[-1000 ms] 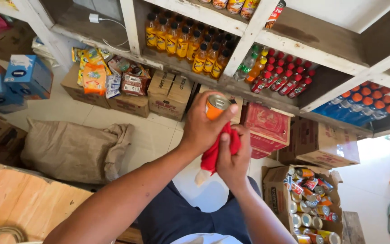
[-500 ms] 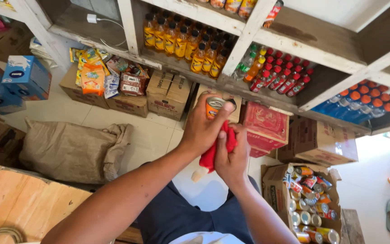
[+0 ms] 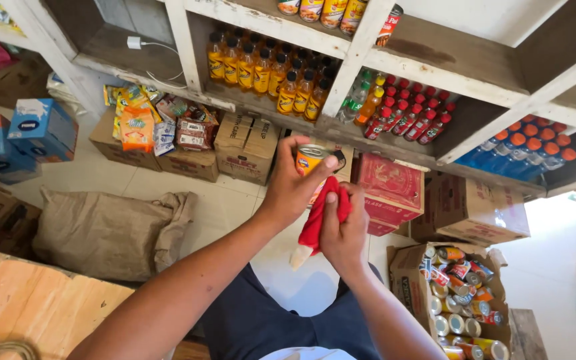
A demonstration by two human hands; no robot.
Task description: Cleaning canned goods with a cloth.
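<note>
A small tin can (image 3: 313,162) with an orange label is gripped in the left hand (image 3: 295,190), the fingers curled around its side and the thumb pressed near its top rim. It is held in mid-air above the tiled floor (image 3: 188,193), in front of the lower edge of the wooden shelf unit (image 3: 395,143). A red cloth (image 3: 320,217) is bunched in the right hand (image 3: 343,230), whose fingers are closed tightly on it, and the cloth is pressed against the lower side of the can.

As a judgement, the can could be lost from the grip: its smooth metal wall offers little friction, and a sideways push from the cloth could twist it out of the fingers. A fall onto the hard tiles would likely dent it. The hanging tail of the cloth could also be snagged.

The can is a short, glossy cylinder with a bright metal lid. The cloth is soft and creased. The shelf is made of rough, painted wood with chipped edges. Below it, cardboard boxes (image 3: 248,143) are set against the wall, and an open box of mixed tins (image 3: 458,293) is seen at the right. A coarse sack (image 3: 108,233) is slumped on the floor at the left.
</note>
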